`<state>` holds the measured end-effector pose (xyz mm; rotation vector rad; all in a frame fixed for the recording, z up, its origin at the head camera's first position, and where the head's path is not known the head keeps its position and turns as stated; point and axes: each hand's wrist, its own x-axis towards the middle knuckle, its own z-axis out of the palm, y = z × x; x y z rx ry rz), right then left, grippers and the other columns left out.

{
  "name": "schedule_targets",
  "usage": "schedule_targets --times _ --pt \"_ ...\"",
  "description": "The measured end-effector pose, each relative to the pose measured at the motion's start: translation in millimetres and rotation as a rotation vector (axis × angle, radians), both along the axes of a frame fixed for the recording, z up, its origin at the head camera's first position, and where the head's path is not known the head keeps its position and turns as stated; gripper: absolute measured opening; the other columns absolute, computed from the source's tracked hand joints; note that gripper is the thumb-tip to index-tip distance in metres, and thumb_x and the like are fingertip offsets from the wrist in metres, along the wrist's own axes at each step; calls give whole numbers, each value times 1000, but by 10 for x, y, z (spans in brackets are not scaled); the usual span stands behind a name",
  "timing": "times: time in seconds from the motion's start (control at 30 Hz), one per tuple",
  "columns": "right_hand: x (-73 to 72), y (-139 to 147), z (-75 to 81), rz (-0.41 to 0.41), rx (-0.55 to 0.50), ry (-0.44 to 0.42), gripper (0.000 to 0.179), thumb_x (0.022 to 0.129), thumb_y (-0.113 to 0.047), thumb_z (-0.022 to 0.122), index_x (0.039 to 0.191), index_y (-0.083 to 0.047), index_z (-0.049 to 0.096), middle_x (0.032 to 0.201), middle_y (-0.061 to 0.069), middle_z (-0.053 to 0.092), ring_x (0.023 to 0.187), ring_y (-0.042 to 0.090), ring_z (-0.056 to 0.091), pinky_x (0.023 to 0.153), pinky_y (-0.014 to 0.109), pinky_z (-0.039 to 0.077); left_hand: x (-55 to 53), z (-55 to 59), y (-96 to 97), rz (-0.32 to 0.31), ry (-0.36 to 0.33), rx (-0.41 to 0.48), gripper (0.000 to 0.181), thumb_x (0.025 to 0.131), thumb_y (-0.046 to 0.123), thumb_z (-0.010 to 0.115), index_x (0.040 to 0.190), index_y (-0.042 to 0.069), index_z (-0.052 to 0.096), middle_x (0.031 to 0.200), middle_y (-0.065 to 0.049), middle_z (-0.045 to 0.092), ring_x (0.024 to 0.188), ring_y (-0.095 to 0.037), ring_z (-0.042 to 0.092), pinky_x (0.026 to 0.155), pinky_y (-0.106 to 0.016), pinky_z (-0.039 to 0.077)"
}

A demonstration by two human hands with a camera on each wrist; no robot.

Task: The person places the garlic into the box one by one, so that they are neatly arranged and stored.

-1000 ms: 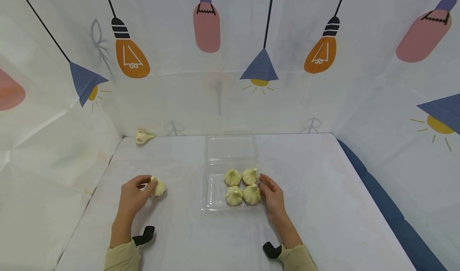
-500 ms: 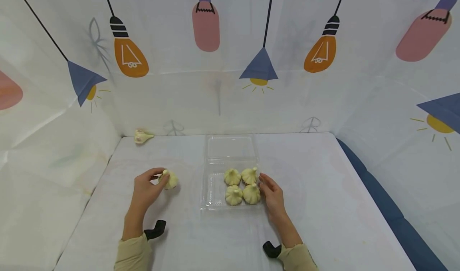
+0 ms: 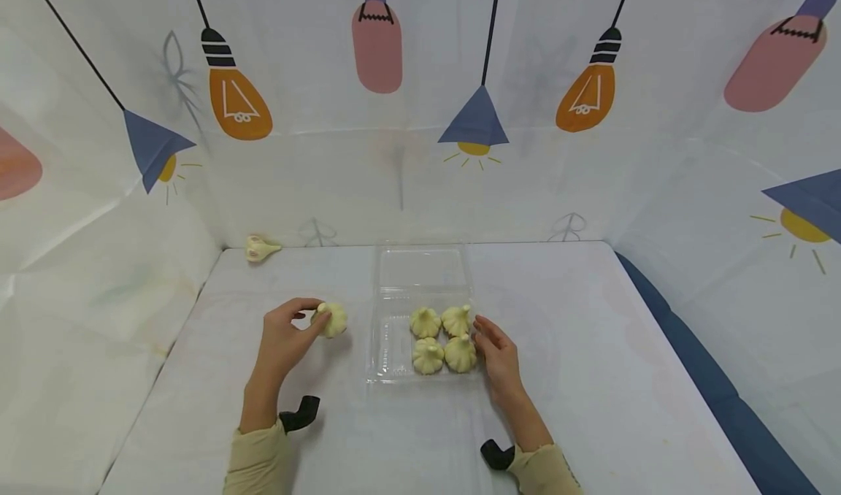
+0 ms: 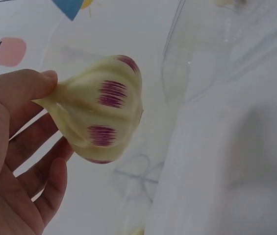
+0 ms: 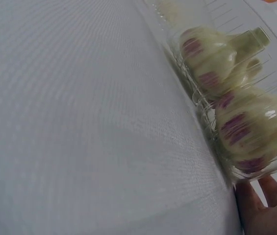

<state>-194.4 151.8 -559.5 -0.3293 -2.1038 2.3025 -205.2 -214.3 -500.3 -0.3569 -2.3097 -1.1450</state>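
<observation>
My left hand [image 3: 284, 340] holds a garlic bulb [image 3: 333, 320] above the table, left of a clear plastic clamshell box [image 3: 388, 345]. The thumb and fingers pinch its stem; purple streaks show on the pale bulb [image 4: 99, 105] in the left wrist view. Several garlic bulbs [image 3: 428, 356] sit stem-up in the right half of the box. My right hand [image 3: 501, 360] rests beside the box's right wall, its fingers loosely bent and fingertips touching the plastic. In the right wrist view, fingers [image 5: 248, 200] meet the box's edge near a bulb [image 5: 251, 129].
Another garlic bulb [image 3: 260, 249] lies at the table's back left corner. The box's lid [image 3: 423, 269] is folded back toward the rear wall. A white sheet [image 3: 401, 181] printed with lamps encloses the white table [image 3: 591, 407] at the back and sides.
My left hand has carried the garlic bulb to the right and slightly away from me, toward the box. The right hand and the box have stayed in place.
</observation>
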Motion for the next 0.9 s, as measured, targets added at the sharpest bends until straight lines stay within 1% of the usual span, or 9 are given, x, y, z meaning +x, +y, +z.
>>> schedule_targets --times 0.13,0.23,0.4,0.6,0.77,0.9 --pt "-7 1 -7 -1 1 1 40 100 -4 51 140 -5 51 141 17 48 131 28 44 103 39 39 -24 24 87 -25 26 10 17 79 7 81 94 5 73 91 -3 72 87 -18 65 73 -35 51" --pt "-9 1 -13 -5 0 -2 40 100 -4 51 140 -5 51 141 17 49 130 27 45 103 39 40 -42 28 148 -26 41 27 18 78 6 82 94 5 73 91 -3 72 86 -19 66 73 -31 51" --pt "1 -4 -28 -12 2 -9 40 99 -4 52 140 -5 51 141 17 49 130 28 45 102 38 40 -69 25 237 -42 56 42 18 78 6 82 94 5 73 91 -1 72 86 -17 66 74 -30 50" --pt "15 -1 -40 -14 1 -19 40 100 -5 52 140 -5 51 141 17 49 129 28 46 99 34 42 -91 -2 355 -88 54 57 16 80 8 81 94 7 73 91 -1 71 86 -15 65 73 -33 51" --pt "16 0 -32 -11 -12 -10 40 101 -7 52 140 -5 51 141 17 49 128 29 47 98 34 43 -112 -20 483 -110 93 58 17 79 8 82 93 7 73 91 1 71 85 -16 66 72 -34 51" --pt "6 3 -20 -13 -17 -11 39 102 -12 51 140 -5 51 141 16 49 126 29 48 98 35 43 -138 -29 587 -145 114 64 18 78 7 82 93 7 73 91 2 71 84 -15 66 70 -37 52"
